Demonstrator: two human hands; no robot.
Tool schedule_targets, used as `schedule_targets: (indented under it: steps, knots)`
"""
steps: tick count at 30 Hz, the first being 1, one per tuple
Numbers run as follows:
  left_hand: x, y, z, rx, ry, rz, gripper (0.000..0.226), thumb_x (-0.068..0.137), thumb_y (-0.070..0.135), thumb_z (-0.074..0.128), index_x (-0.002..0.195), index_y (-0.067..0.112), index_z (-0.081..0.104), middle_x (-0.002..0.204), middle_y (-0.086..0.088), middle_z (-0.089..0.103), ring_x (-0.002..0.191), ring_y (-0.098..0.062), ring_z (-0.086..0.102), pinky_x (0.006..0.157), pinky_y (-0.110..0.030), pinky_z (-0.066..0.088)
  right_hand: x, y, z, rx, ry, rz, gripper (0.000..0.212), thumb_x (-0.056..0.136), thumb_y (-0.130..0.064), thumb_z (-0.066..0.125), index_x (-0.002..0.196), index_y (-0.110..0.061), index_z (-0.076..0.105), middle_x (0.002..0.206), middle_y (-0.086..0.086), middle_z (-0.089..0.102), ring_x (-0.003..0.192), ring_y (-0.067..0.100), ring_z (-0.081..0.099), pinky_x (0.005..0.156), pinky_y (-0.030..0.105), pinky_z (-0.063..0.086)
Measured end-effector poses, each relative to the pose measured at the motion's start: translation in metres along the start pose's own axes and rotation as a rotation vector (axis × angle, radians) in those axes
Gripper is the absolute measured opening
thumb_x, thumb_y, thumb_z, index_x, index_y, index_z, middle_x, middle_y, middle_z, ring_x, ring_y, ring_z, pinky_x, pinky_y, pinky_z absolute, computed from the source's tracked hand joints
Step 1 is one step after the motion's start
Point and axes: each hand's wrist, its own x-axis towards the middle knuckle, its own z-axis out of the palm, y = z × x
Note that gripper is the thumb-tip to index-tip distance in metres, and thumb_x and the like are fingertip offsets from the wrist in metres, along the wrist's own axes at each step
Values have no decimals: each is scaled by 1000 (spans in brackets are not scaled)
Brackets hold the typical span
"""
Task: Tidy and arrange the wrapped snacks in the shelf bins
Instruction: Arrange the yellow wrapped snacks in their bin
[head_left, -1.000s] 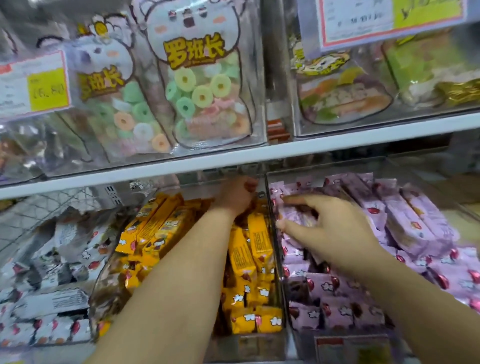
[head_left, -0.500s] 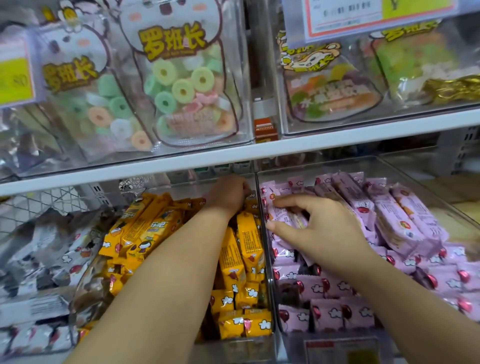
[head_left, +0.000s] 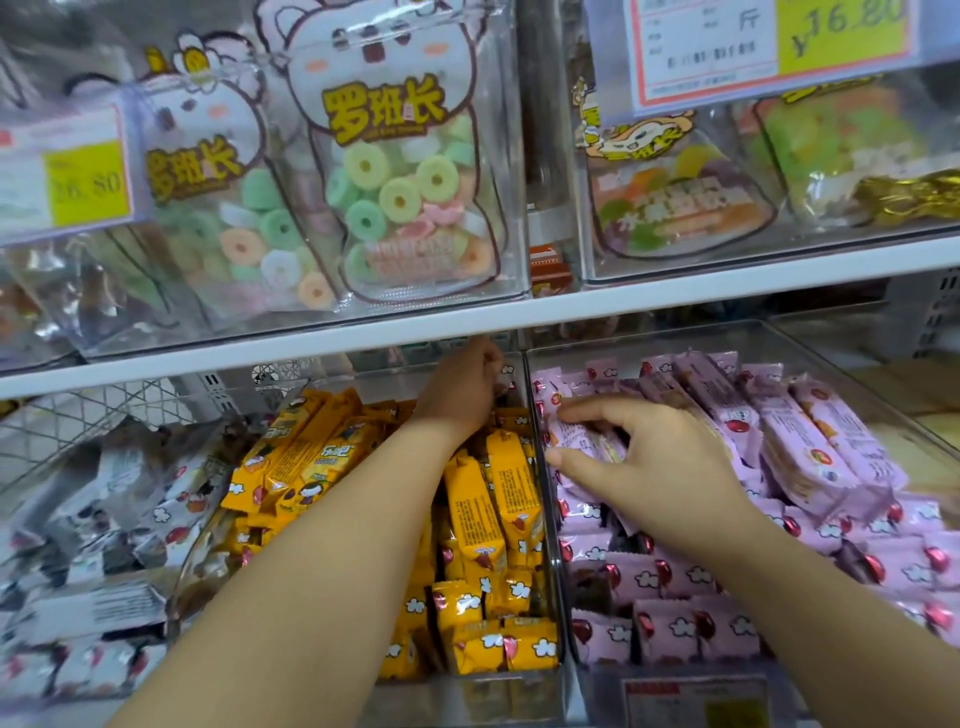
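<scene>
The right hand (head_left: 649, 467) pinches pink snacks (head_left: 576, 441) by the left wall of their bin (head_left: 852, 374). The left hand (head_left: 462, 384) lies at the back edge of the yellow snacks (head_left: 493, 509) (fingers curled under, hidden); I cannot tell what it holds.

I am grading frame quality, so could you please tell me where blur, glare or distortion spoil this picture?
Head view: sharpest on the yellow snack bars, pink snack bars and the right hand gripping them; silver-wrapped snacks at left are smeared; the left hand sits in shadow under the white shelf edge, which slants and bows slightly; hazy reflections veil the clear upper bin.
</scene>
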Motion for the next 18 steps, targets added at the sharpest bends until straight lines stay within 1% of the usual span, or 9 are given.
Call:
schedule_targets:
  steps: [3, 6, 8, 10, 11, 13, 15, 16, 18]
  knots:
    - [-8, 8, -11, -44, 100, -9, 13, 101, 20, 39, 95, 19, 50, 94, 4, 53, 82, -6, 48, 70, -16, 32, 0, -1, 0, -14, -1, -11, 38, 79, -51, 63, 114, -38, 63, 117, -22, 62, 99, -7, 48, 74, 16, 35]
    - [-19, 14, -21, -10, 144, -34, 18, 101, 23, 40, 105, 15, 56, 104, -2, 58, 92, -14, 52, 77, -23, 34, -1, -4, -2, -34, -22, -23, 38, 81, -50, 62, 116, -36, 63, 118, -20, 62, 102, -3, 51, 77, 16, 37]
    - [-31, 18, -29, -46, 173, -71, 21, 101, 25, 41, 110, 14, 57, 105, -3, 60, 90, -15, 55, 75, -22, 34, -3, -9, -4, -121, -55, -82, 40, 83, -50, 60, 119, -32, 62, 120, -17, 62, 108, 3, 54, 85, 19, 39]
    - [-47, 20, -36, -105, 231, -66, 21, 100, 23, 43, 113, 14, 58, 101, 3, 57, 85, -11, 54, 71, -18, 35, -6, -17, -7, -189, -40, -143, 38, 85, -50, 59, 117, -29, 64, 118, -13, 64, 107, 10, 58, 92, 28, 41]
    - [-55, 19, -39, -149, 268, -38, 18, 99, 20, 45, 111, 14, 57, 101, 5, 55, 89, -12, 56, 74, -20, 40, -8, -21, -9, -192, -14, -158, 38, 85, -49, 60, 115, -27, 65, 116, -11, 65, 105, 13, 59, 93, 33, 42]
    - [-73, 16, -46, -284, 334, 1, 9, 98, 15, 48, 101, 20, 55, 95, 8, 57, 95, -18, 60, 86, -34, 50, -11, -31, -12, -166, 22, -161, 37, 86, -46, 60, 116, -26, 65, 116, -8, 66, 106, 16, 59, 96, 38, 42]
    - [-90, 12, -52, -409, 370, -14, 13, 97, 15, 48, 94, 26, 53, 92, 12, 60, 95, -18, 62, 88, -44, 51, -14, -40, -11, -137, 13, -159, 40, 86, -41, 60, 124, -26, 59, 123, -6, 62, 112, 17, 55, 100, 39, 39]
    - [-99, 9, -56, -476, 375, -36, 14, 97, 18, 48, 92, 29, 54, 94, 9, 62, 97, -18, 62, 88, -46, 52, -15, -44, -8, -127, 4, -162, 43, 87, -40, 60, 127, -26, 56, 126, -6, 59, 116, 18, 52, 102, 39, 38]
    - [-117, 8, -63, -634, 386, -81, 16, 99, 21, 45, 93, 32, 54, 102, -1, 64, 100, -19, 64, 85, -40, 55, -17, -53, -2, -112, -8, -169, 48, 87, -37, 60, 133, -27, 49, 131, -5, 56, 120, 18, 49, 104, 38, 37]
